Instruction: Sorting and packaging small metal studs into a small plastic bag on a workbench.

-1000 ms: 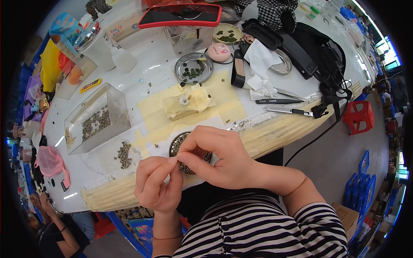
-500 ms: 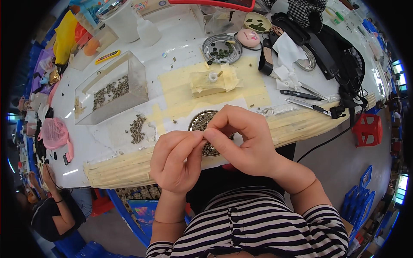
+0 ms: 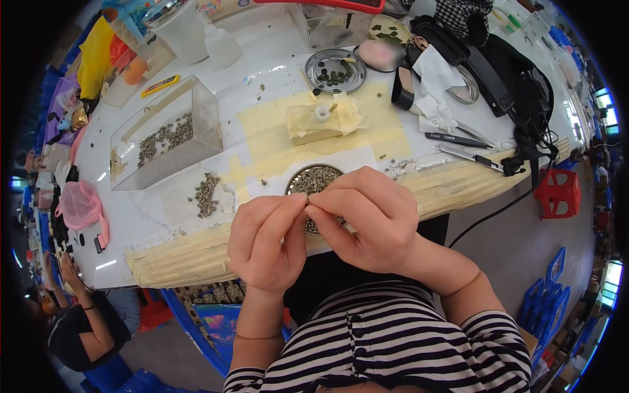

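My left hand (image 3: 267, 239) and my right hand (image 3: 367, 219) meet fingertip to fingertip above a round metal dish (image 3: 314, 181) of small brownish parts at the table's near edge. Together they pinch one tiny part (image 3: 306, 204), mostly hidden by the fingers. A loose heap of the same small parts (image 3: 207, 194) lies on the white table left of the dish. Beyond the dish stands a tape-wrapped block with a small white fitting on top (image 3: 321, 119).
A clear plastic box (image 3: 165, 141) holding more parts sits at the left. A second metal dish (image 3: 335, 69) is farther back. Knives and tweezers (image 3: 462, 141), black bags and a cable lie at the right. Another person (image 3: 75, 314) sits at lower left. A red stool (image 3: 558, 193) stands right.
My hands have stayed together over the dish, fingers shifting slightly on the tiny part. The view has tilted so that the table sits lower and closer.
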`<state>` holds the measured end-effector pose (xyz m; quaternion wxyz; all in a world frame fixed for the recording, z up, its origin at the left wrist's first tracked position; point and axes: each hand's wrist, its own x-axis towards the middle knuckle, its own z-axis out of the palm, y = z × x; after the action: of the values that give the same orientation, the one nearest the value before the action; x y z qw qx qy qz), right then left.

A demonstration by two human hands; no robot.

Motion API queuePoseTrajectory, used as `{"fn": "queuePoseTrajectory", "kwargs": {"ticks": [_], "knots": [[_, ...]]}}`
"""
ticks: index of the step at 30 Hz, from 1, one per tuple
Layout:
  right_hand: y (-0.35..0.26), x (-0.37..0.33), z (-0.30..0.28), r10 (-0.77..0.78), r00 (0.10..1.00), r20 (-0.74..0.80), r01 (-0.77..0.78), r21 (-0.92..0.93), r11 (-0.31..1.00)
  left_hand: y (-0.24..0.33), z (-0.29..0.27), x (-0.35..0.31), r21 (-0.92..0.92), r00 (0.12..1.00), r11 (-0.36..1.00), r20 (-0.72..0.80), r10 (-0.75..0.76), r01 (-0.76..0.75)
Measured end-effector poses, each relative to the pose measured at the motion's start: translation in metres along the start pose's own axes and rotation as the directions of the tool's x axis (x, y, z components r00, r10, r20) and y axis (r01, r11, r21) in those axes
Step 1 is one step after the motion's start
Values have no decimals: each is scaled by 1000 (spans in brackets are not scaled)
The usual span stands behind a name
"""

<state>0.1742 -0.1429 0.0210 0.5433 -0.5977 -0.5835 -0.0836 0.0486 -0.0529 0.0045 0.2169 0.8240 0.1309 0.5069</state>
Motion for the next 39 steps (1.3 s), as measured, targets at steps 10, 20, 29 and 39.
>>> {"fn": "queuePoseTrajectory", "kwargs": {"ticks": [10, 20, 29, 39], "knots": [[-11, -2, -5, 539, 718, 440, -681, 602, 417, -5, -10, -3, -314, 985, 934, 51, -163, 170], [1, -1, 0, -7, 1000, 24, 7, 6, 1000, 0, -2, 0, -23, 999, 999, 13, -41, 42], [-7, -4, -9, 416, 750, 514, -659, 639, 397, -7, -12, -2, -416, 982, 889, 94, -166, 190], [-1, 0, -3, 56, 997, 52, -61, 101, 993, -1, -5, 1, -110, 999, 994, 42, -25, 29]]}}
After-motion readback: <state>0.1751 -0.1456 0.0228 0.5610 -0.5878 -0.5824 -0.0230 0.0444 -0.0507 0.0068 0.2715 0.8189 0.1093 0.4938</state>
